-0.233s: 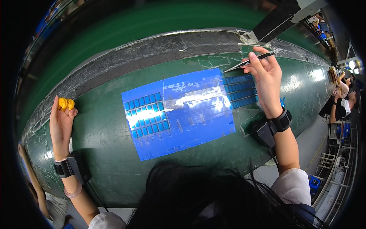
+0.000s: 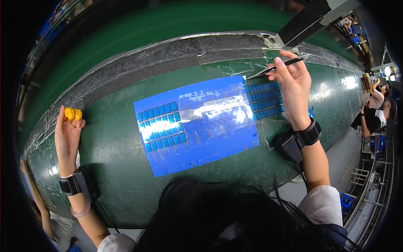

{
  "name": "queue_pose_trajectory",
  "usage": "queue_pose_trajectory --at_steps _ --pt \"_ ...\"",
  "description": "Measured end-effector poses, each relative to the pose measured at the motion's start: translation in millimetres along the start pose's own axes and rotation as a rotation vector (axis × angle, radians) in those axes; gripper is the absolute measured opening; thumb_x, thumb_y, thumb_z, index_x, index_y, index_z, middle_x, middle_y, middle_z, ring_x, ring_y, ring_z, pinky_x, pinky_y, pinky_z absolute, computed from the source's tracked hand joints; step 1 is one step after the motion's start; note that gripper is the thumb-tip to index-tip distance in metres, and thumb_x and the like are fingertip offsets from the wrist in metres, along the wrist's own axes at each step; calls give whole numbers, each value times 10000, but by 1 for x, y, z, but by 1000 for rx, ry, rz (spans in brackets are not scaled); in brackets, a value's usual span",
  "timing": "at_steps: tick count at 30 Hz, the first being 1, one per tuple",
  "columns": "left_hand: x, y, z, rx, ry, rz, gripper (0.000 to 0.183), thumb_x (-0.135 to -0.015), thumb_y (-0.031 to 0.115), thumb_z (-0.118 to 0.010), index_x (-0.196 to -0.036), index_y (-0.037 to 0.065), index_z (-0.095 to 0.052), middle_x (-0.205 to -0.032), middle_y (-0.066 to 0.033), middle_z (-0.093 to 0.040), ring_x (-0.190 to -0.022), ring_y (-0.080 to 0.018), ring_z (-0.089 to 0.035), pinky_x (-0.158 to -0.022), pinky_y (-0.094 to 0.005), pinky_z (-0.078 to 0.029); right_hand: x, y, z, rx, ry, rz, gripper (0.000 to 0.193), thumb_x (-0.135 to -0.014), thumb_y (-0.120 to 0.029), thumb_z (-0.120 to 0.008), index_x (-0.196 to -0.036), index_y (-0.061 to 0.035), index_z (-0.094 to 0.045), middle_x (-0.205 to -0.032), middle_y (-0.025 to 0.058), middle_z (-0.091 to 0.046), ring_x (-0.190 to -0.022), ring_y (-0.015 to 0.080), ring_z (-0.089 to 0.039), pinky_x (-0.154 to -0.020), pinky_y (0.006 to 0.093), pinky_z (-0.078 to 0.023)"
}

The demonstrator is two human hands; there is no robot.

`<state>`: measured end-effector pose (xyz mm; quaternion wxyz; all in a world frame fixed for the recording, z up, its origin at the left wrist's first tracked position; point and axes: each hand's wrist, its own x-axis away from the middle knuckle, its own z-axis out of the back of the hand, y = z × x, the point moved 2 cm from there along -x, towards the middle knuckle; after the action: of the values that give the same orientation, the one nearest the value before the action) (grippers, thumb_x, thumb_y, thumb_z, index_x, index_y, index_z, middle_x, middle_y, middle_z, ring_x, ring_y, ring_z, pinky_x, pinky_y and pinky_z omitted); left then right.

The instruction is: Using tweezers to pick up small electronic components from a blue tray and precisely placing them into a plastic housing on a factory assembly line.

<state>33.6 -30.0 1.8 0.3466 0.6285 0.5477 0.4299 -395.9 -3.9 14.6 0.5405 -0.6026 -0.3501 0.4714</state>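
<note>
My right hand (image 2: pixel 296 86) is closed on a pair of dark tweezers (image 2: pixel 275 68), pinched between thumb and fingers. The thin tips point left, near the top right corner of a blue sheet (image 2: pixel 205 149). Small shiny blue rectangular pieces (image 2: pixel 161 126) lie in rows on the sheet's left part, partly washed out by glare. More blue pieces (image 2: pixel 264 101) sit in rows beside its right edge, below the tweezers. My left hand (image 2: pixel 68 140) is raised at the far left, away from the sheet. Yellow finger cots (image 2: pixel 73 114) appear to cover two of its fingertips; I see nothing held there.
A green worktable (image 2: pixel 113 138) lies under everything, with a dark taped strip (image 2: pixel 159 59) along its far side. A dark post (image 2: pixel 304 23) rises at the far right. Wrist devices (image 2: pixel 289 147) sit on both my forearms. Other people are at the left and right edges.
My right hand and the tweezers have shifted very slightly right. My left hand and the blue pieces stay put. A person at the far right has moved an arm.
</note>
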Motion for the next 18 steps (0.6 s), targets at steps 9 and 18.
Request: queue_pose_trajectory --at_steps 9,18 --pt "0 0 3 3 -26 5 159 -827 199 -385 -850 44 -415 -732 -44 -426 -597 -105 -393 -585 -247 -333 1 0 -1 9 7 17 262 -744 -82 -525 -955 31 -418 -711 120 -542 -586 124 -532 -564 208 -423" --pt "0 -1 2 -1 -10 0 161 -825 202 -390 -849 46 -419 -733 -40 -431 -596 -102 -401 -583 -246 -335 1 -4 2 12 45 52 268 -742 -85 -528 -956 33 -418 -712 119 -537 -580 116 -522 -567 212 -414"
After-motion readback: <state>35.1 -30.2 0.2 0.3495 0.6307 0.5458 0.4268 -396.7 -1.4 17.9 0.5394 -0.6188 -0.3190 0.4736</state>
